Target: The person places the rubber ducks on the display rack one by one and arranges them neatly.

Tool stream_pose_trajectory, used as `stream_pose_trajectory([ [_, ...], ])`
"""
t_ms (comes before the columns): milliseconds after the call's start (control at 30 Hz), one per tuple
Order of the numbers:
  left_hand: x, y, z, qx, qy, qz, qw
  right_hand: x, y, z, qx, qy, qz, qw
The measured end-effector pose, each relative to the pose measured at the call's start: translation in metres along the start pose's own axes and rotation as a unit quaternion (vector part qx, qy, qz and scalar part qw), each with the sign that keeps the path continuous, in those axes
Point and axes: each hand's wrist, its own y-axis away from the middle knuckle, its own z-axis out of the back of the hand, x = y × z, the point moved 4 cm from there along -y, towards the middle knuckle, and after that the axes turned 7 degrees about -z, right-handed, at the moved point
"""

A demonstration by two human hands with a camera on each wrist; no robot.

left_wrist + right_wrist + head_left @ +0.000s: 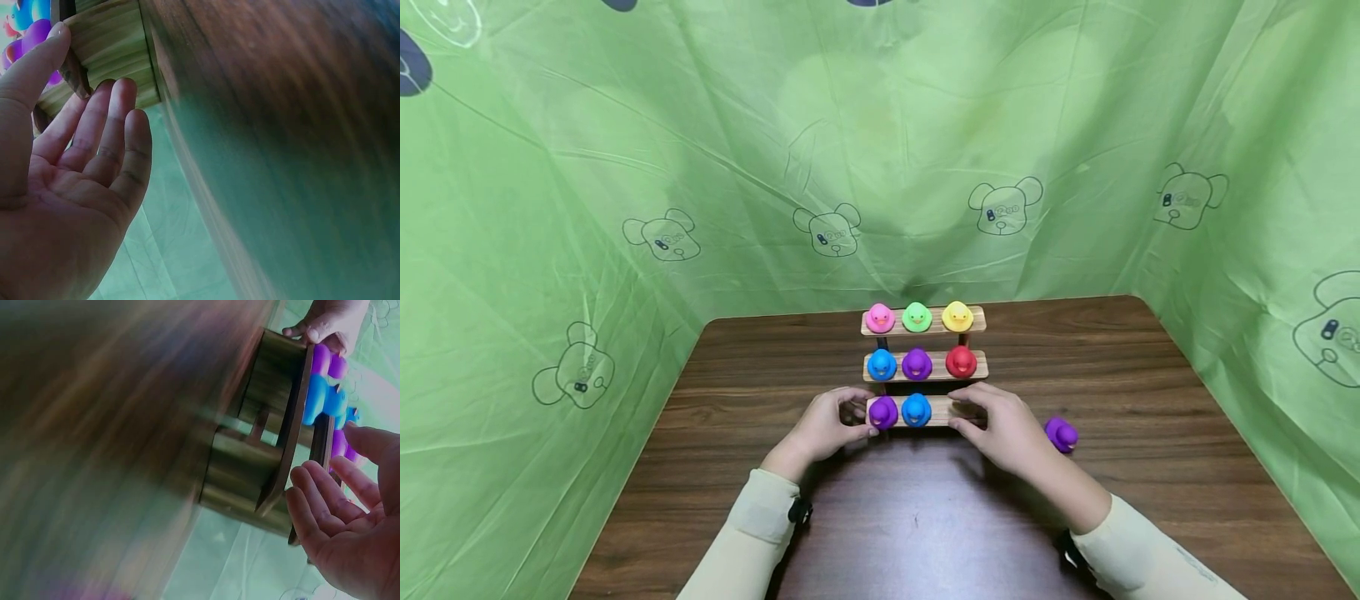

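Note:
A three-tier wooden stand (942, 411) holds small rubber ducks. On its bottom tier sit a purple duck (883, 412) at the left and a blue duck (916, 410) in the middle. My left hand (829, 425) pinches the left end of that tier, thumb at the front edge, some fingers (128, 134) spread beside it. At the right end, my right hand (1003, 425) hovers with thumb and fingers (322, 494) apart, nothing visible between them. Another purple duck (1062, 434) lies on the table to the right of my right hand.
The middle tier carries blue, purple and red ducks (961, 362); the top tier has pink, green and yellow ducks (957, 316). The stand is on a dark wooden table (760, 358). A green curtain (895, 150) encloses the back and sides.

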Motion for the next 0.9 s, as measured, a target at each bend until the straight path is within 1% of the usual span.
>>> stream_pose_trajectory([
  [133, -0.001, 0.000, 0.000, -0.001, -0.001, 0.001, 1.0000, -0.011, 0.007, 0.009, -0.010, 0.001, -0.010, 0.9999],
  [367, -0.001, 0.000, 0.000, -0.001, -0.006, 0.001, 1.0000, -0.033, 0.015, 0.025, -0.031, 0.019, -0.031, 0.9989],
  [600, -0.002, 0.000, 0.000, 0.000, -0.001, 0.004, 1.0000, -0.057, 0.022, 0.048, -0.057, 0.042, -0.045, 0.9965],
  [733, -0.002, 0.000, 0.000, 0.000, 0.005, 0.005, 1.0000, -0.072, 0.028, 0.058, -0.058, 0.062, -0.059, 0.9946],
  [900, -0.003, 0.000, 0.000, 0.001, 0.010, 0.007, 0.9999, -0.089, 0.034, 0.068, -0.044, 0.077, -0.084, 0.9925],
])
